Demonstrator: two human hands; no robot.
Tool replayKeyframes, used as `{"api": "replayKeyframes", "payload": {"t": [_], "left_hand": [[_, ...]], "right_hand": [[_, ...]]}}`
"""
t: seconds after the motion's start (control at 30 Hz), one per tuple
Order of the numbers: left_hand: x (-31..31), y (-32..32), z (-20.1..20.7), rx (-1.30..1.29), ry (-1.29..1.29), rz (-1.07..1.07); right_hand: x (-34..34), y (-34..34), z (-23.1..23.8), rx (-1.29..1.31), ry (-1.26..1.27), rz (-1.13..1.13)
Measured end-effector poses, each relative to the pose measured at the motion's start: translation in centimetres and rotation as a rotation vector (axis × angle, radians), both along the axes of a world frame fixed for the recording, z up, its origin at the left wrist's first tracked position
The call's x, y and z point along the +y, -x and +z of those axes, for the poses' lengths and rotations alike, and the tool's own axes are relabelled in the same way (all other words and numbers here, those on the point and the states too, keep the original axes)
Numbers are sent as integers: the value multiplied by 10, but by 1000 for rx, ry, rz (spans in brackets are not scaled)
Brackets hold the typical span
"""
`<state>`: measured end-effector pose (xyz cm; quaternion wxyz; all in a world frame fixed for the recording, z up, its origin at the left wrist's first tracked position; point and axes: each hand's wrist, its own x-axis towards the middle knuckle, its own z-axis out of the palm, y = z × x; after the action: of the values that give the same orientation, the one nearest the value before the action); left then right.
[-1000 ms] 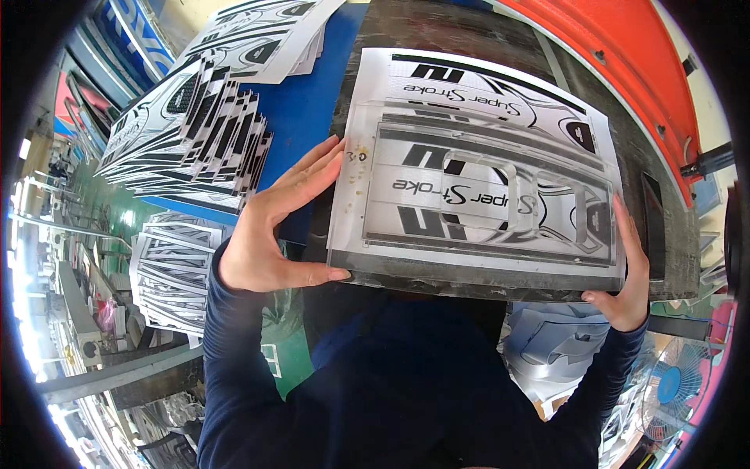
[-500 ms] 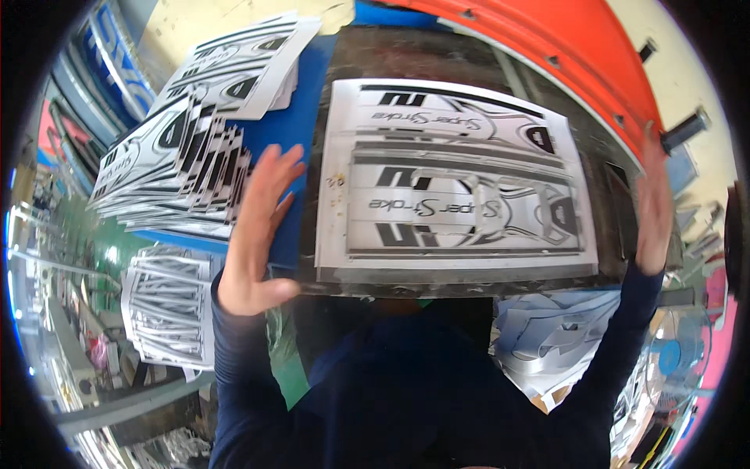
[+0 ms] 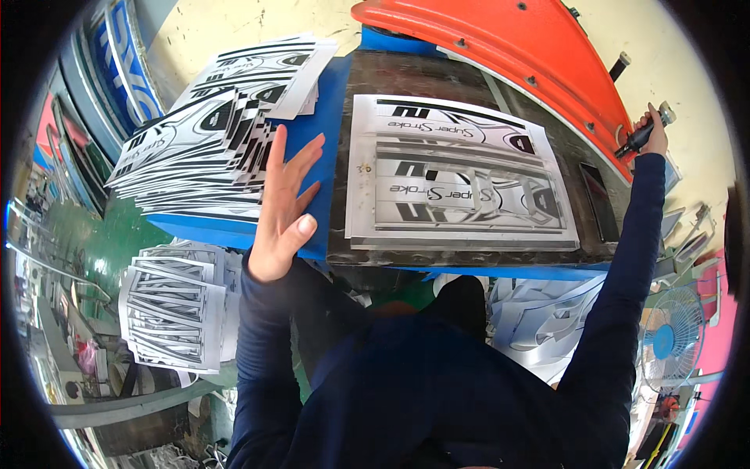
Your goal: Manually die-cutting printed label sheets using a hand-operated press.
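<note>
My right hand (image 3: 655,134) is wrapped round a black handle (image 3: 634,143) at the right end of the big red machine arm (image 3: 500,47). Held up with its fingers spread, my left hand (image 3: 283,199) has nothing in it. It hovers between the stack of printed sheets (image 3: 187,148) and the dark cutting board (image 3: 469,78). On the board lies a white sheet printed in black and grey (image 3: 449,117). A clear rectangular frame with thin shaped edges, seemingly a cutting die (image 3: 469,226), rests over the sheet's nearer half.
A black phone-like slab (image 3: 598,202) lies at the board's right side. Below left is another pile of printed sheets (image 3: 176,313); cut paper scraps (image 3: 539,320) sit below the board on the right. A blue fan (image 3: 670,338) stands at the far right.
My right hand has risen from beside the board's right edge and closed on the black handle. The red arm's handle end has shifted in the picture. My left hand stays raised and open.
</note>
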<state>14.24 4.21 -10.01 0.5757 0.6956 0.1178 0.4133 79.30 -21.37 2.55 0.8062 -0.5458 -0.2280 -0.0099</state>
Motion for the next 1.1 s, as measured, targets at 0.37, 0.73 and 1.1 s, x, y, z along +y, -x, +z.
{"api": "replayKeyframes", "payload": {"t": [0.37,0.73,1.1], "left_hand": [[1,1,8,21,-13,-50],[-45,-67,96,-89,-716,-223],[-61,-61,132,-191,-832,-83]], "right_hand": [[-13,112,2,-19,32,272],[10,283,1,-147,54,682],[-13,318,18,-1127,436,-252]]}}
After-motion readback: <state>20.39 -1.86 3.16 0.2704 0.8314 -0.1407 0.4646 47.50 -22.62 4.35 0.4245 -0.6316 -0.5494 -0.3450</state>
